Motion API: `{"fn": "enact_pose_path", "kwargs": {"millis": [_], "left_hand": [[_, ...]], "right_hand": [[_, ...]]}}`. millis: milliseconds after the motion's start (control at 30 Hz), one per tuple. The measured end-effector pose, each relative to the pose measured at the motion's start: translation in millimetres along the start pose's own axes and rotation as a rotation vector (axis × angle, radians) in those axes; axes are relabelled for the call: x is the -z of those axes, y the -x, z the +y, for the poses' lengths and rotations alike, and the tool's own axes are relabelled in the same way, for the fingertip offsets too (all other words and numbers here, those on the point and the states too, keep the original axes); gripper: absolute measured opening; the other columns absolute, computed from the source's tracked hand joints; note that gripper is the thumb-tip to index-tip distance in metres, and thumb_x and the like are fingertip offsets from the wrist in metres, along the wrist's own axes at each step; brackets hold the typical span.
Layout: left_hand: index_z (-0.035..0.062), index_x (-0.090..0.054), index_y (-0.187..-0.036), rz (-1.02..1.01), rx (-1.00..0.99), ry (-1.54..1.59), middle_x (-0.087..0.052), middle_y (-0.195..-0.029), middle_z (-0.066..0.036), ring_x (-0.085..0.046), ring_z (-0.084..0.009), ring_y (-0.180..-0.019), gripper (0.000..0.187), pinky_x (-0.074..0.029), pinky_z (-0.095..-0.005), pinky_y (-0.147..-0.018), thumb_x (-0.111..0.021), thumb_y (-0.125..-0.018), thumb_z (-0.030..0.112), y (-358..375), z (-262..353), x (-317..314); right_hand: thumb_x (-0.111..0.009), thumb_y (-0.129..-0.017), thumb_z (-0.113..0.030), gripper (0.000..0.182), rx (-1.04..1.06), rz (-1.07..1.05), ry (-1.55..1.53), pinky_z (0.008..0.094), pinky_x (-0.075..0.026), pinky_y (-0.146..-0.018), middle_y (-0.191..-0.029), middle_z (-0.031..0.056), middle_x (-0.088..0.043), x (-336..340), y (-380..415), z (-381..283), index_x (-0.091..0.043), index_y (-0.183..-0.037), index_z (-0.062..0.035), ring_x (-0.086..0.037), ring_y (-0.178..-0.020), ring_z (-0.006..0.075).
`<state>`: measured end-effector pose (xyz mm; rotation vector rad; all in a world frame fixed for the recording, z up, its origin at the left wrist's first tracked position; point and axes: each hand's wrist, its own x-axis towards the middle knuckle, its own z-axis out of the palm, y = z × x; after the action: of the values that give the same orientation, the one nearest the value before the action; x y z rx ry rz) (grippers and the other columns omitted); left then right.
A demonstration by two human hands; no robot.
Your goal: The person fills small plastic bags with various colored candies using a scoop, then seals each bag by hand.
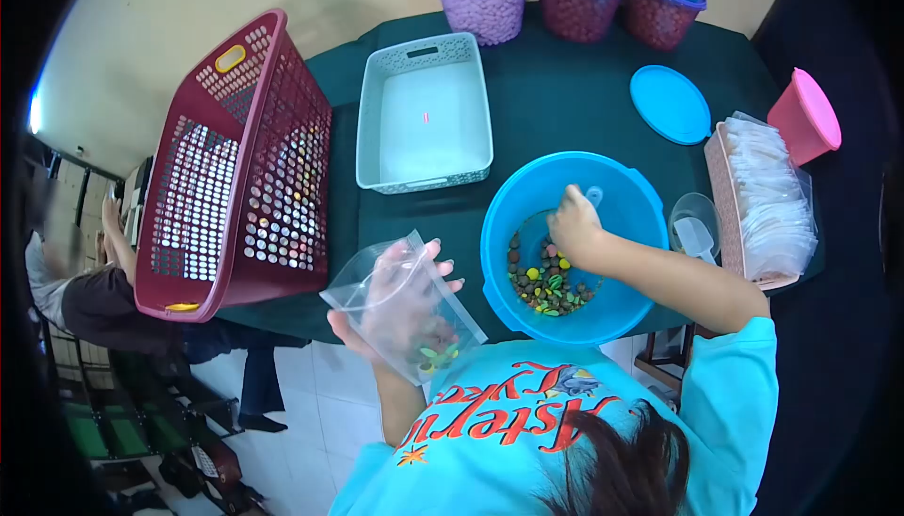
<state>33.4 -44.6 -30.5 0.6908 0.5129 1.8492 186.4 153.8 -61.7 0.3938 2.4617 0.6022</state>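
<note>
Head view: left hand (384, 292) is loosely cupped, fingers part open, with hold of a clear bag (407, 304) that has a few colourful sweets (435, 356) at the bottom. Right hand (574, 222) is down in the blue tub (636, 224), curled closed on what seems to be a clear scoop (594, 197). Looks like scooping tbh; lifting out calls for clearing that high wall. Just right of that hand there's a plastic cup (680, 209), then packed bags (767, 186). Big maroon basket (254, 139) crowds the left hand.
</note>
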Motion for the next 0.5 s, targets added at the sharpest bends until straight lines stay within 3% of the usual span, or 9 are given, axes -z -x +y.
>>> {"fn": "enact_pose_path", "kwargs": {"millis": [33,133,233,300,367,500], "left_hand": [[0.0033,-0.003,-0.133,0.016,-0.001,-0.004,-0.013,-0.132,-0.029,-0.027,-0.0481,-0.114,0.099,-0.036,-0.0601,-0.082,-0.039,-0.070,0.070,2,-1,5],[0.0059,-0.002,-0.134,-0.193,0.081,0.331,-0.003,-0.135,-0.025,-0.017,-0.0477,-0.119,0.097,-0.034,-0.0634,-0.081,-0.036,-0.071,0.071,0,-8,15],[0.0060,-0.001,-0.134,-0.229,0.132,0.131,-0.005,-0.134,-0.025,-0.017,-0.0475,-0.119,0.096,-0.032,-0.0648,-0.083,-0.035,-0.071,0.071,-5,-14,20],[0.0056,-0.003,-0.134,-0.200,0.124,0.136,-0.006,-0.134,-0.026,-0.022,-0.0463,-0.118,0.095,-0.029,-0.0629,-0.087,-0.035,-0.072,0.070,-5,-20,15],[0.0027,-0.007,-0.133,-0.231,0.116,0.249,-0.009,-0.133,-0.027,-0.028,-0.0432,-0.116,0.096,-0.030,-0.0559,-0.091,-0.035,-0.072,0.070,-5,-24,11],[0.0006,-0.008,-0.132,-0.208,0.098,0.154,-0.014,-0.132,-0.028,-0.033,-0.0406,-0.113,0.096,-0.032,-0.0532,-0.090,-0.037,-0.072,0.069,-3,-23,3]], "right_hand": [[-0.054,-0.075,-0.025,0.027,0.056,-0.117,-0.091,0.0347,-0.026,-0.082,-0.085,0.0050,-0.060,-1,-2,0,-0.056,-0.097,-0.0094,-0.053,-0.089,0.0191],[-0.059,-0.071,-0.022,0.037,0.147,-0.192,-0.256,0.0380,-0.025,-0.088,-0.087,0.0065,-0.061,0,-3,4,-0.054,-0.106,-0.0095,-0.054,-0.092,0.0211],[-0.064,-0.066,-0.017,0.050,0.213,-0.266,-0.406,0.0419,-0.022,-0.095,-0.087,0.0086,-0.061,-4,-6,2,-0.051,-0.114,-0.0096,-0.053,-0.094,0.0239],[-0.062,-0.066,-0.014,0.050,0.312,-0.243,-0.440,0.0440,-0.021,-0.095,-0.087,0.0091,-0.061,-3,-6,2,-0.050,-0.114,-0.0095,-0.054,-0.094,0.0253],[-0.061,-0.066,-0.012,0.049,0.314,-0.251,-0.490,0.0442,-0.021,-0.095,-0.086,0.0092,-0.060,1,-2,4,-0.050,-0.114,-0.0103,-0.053,-0.094,0.0258],[-0.055,-0.067,-0.011,0.045,0.298,-0.238,-0.571,0.0441,-0.021,-0.096,-0.083,0.0099,-0.060,16,2,16,-0.052,-0.111,-0.0122,-0.052,-0.095,0.0260]]}}
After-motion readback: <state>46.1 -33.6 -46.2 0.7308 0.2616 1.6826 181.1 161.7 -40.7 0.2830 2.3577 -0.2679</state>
